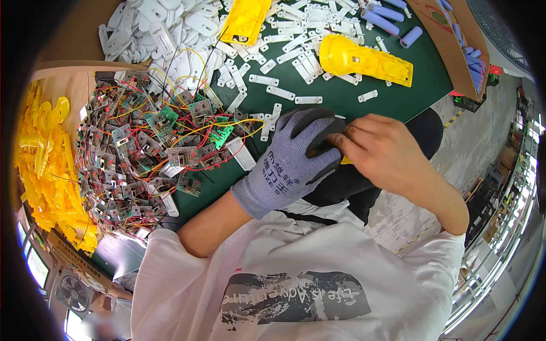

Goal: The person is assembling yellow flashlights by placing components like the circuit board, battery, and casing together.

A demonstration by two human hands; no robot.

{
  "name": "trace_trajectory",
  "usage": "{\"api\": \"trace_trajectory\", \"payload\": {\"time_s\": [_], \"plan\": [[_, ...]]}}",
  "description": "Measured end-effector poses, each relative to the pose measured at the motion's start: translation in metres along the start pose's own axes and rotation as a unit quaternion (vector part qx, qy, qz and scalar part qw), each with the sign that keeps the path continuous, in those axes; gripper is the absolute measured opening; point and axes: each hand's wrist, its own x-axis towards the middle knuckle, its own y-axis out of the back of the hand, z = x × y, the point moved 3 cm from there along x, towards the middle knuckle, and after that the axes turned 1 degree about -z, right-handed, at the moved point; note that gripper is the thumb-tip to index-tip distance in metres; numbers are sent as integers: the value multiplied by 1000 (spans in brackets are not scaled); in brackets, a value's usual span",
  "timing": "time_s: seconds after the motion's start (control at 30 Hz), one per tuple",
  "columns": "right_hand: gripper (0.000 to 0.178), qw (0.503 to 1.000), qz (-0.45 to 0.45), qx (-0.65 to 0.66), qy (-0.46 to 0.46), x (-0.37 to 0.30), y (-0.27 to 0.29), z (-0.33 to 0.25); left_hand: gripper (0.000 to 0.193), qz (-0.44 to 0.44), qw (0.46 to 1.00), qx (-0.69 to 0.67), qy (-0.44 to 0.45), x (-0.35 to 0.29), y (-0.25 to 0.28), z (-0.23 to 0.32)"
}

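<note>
A round fan (74, 294) stands near a bright window (36, 262).

Blue-grey glove (282, 162), obscured piece (345, 161) apparently yellow

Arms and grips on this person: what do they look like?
Left grip: grey-blue knit glove, dark-coated fingers, dark lettering on the back. Right grip: bare. Both forearms bare; white short sleeves. No cables worn on either arm.
</note>
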Motion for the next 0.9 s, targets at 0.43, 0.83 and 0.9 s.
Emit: {"api": "trace_trajectory", "payload": {"time_s": [0.43,0.83,0.9], "plan": [[17,890,280,159,-324,-52,33,70,31,-18,997,70,-15,2,6,6],[23,962,127,-176,-163,-30,27,157,26,18,998,39,38,8,8,7],[24,960,139,-170,-175,-36,23,153,24,10,999,30,36,12,11,7]]}}
